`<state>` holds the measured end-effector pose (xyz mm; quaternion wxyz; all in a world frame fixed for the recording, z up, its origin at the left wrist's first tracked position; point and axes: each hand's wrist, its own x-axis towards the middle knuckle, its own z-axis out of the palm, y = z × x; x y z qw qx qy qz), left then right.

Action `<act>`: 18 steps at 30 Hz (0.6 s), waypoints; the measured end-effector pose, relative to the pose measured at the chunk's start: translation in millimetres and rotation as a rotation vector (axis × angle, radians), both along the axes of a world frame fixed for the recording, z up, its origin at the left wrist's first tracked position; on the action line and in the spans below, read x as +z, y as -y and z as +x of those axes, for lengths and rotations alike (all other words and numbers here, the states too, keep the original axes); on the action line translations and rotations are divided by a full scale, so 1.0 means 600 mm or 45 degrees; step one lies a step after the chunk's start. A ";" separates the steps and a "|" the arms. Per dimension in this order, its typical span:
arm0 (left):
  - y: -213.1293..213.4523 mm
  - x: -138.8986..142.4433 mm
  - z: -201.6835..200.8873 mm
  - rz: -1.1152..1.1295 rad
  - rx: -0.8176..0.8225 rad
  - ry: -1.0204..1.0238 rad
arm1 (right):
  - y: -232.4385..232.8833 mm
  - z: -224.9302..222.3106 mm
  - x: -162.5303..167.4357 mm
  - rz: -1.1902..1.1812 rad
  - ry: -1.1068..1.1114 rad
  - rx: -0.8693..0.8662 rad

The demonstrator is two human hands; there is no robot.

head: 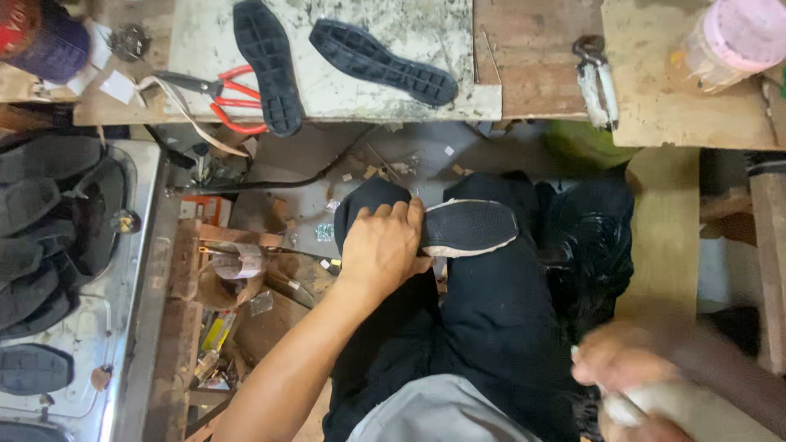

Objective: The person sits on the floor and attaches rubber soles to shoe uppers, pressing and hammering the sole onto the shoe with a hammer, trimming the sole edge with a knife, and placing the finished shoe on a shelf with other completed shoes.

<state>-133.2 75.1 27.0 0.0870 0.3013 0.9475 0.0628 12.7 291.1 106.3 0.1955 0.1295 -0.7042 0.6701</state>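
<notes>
While the head view looks down on the seated person's lap, the left hand (381,250) has its grip closed on a black rubber shoe sole with a pale edge (468,227), pressed flat on the black-trousered knee (491,303). Right hand (626,368), blurred, is wrapped around a whitish object (655,401). Steady knee pressure would seem advisable. Two black treaded soles (266,65) and red-handled pliers (225,94) lie on the table (540,74).

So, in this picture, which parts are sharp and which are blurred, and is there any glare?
Head view: the left hand and the shoe sole it holds on the knee are sharp; the right hand at the lower right is smeared by motion blur, so what it grips cannot be told; the metal stove top shows soft glare; the floor beneath the bench lies in shadow.
</notes>
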 end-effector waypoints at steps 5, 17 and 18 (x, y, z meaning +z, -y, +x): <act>0.000 -0.010 0.008 0.052 -0.005 -0.083 | -0.035 -0.008 -0.184 1.409 1.064 -0.058; -0.010 -0.001 0.000 -0.015 -0.040 -0.006 | -0.060 0.031 -0.173 1.514 0.715 -0.183; -0.011 0.000 -0.001 -0.017 -0.044 0.009 | -0.058 0.037 -0.174 1.195 0.812 -0.277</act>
